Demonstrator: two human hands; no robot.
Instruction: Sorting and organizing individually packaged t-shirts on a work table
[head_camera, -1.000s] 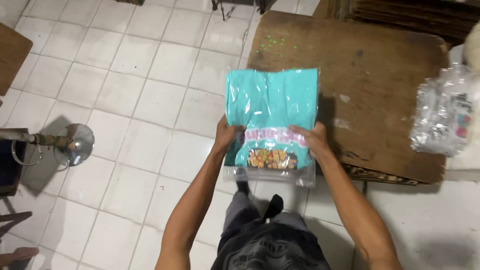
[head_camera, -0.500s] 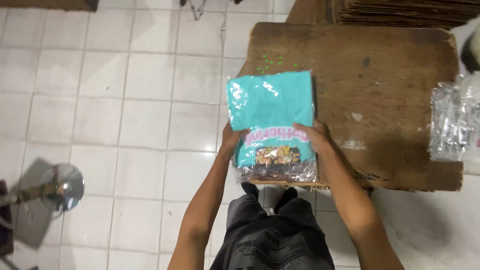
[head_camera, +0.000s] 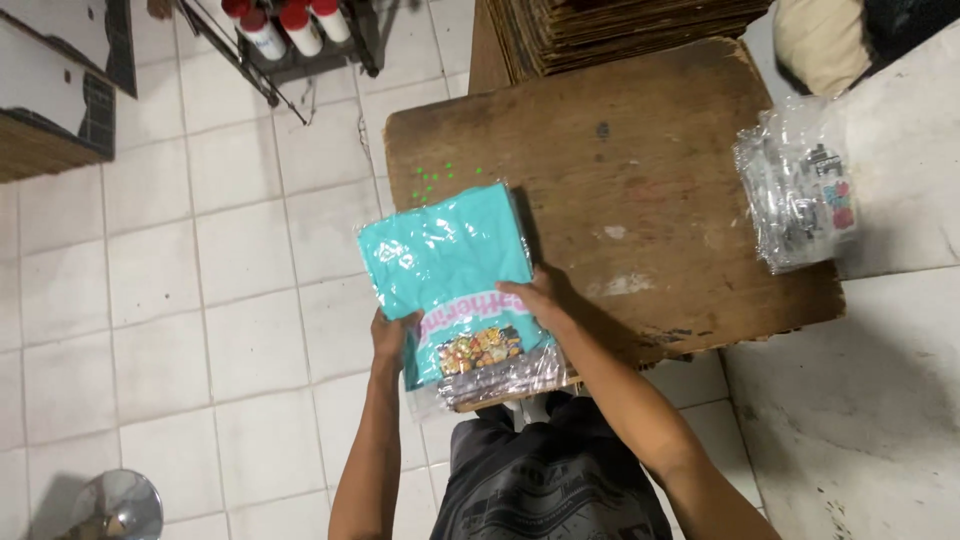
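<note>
package: teal folded garment in a clear bag (head_camera: 450, 275), lying on the near left corner of the brown board (head_camera: 650, 180), long axis running away from me, tilted a little left. my left hand (head_camera: 393, 335) grips its near left edge, fingers closed on the plastic. my right hand (head_camera: 535, 298) rests flat on the near right part; i can't quite tell if it pinches. both hands sit at the near end, about equally close.
</note>
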